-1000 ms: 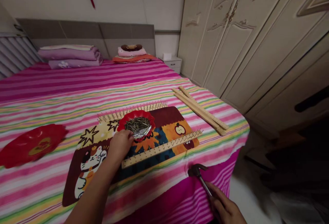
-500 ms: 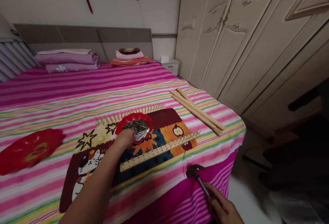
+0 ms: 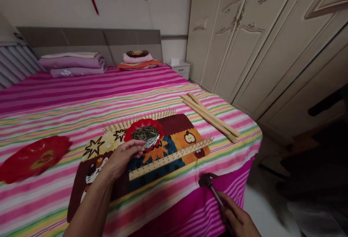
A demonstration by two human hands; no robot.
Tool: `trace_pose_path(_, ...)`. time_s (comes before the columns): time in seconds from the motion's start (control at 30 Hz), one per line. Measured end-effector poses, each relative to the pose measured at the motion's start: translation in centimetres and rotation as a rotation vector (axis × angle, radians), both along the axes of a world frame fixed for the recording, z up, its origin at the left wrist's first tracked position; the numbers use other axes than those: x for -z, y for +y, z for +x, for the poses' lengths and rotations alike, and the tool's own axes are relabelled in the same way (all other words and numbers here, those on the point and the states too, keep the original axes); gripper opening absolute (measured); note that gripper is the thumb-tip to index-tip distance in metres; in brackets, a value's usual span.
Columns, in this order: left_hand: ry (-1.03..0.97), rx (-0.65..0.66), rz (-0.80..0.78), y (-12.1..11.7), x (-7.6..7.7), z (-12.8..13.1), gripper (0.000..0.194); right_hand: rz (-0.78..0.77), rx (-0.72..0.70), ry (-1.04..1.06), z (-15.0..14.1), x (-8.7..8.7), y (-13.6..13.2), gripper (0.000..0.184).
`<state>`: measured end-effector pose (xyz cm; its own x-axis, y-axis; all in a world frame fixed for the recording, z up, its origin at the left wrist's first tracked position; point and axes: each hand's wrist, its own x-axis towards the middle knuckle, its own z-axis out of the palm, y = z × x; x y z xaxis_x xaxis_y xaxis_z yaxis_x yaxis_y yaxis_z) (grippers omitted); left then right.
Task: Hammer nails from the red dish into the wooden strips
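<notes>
My left hand (image 3: 123, 157) is at the near edge of a red scalloped bowl (image 3: 143, 122) heaped with loose nails (image 3: 145, 134). Its thumb and fingers are pinched together, and whatever is between them is too small to make out. In my right hand (image 3: 235, 211) I grip a claw hammer (image 3: 208, 180) by its handle, its head low over the bed's front edge. Below the bowl lies a wooden strip (image 3: 165, 160) with a row of nails standing up along it. Behind the bowl is another strip (image 3: 138, 120), densely studded with upright nails.
A patterned mat (image 3: 181, 122) lies under the bowl and near strip on the striped bedspread (image 3: 152, 95). Several bare wooden strips (image 3: 209, 117) are at the right, a red tray (image 3: 35, 157) at the left. Folded bedding (image 3: 72, 62) sits by the headboard; wardrobes (image 3: 233, 41) line the right.
My left hand has drawn back from among the nails toward me, and its pinched fingers now show at the bowl's near edge. The hammer stays in my right hand, nearly still.
</notes>
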<state>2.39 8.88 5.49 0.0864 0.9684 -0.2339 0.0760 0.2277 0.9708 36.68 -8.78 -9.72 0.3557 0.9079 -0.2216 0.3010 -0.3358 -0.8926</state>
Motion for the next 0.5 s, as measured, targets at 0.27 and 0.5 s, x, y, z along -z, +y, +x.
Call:
trace_pose_path(0.27,-0.083,-0.017,-0.09,-3.6,1.2,2.6,0.032,-0.106,-0.093,0.203,0.1,0.5,-0.5,0.055)
trace_pose_path(0.5,0.239,-0.177,0.077,-5.0,5.1,5.4,0.03,-0.043,-0.095,0.169,-0.3,-0.5,-0.5,0.048)
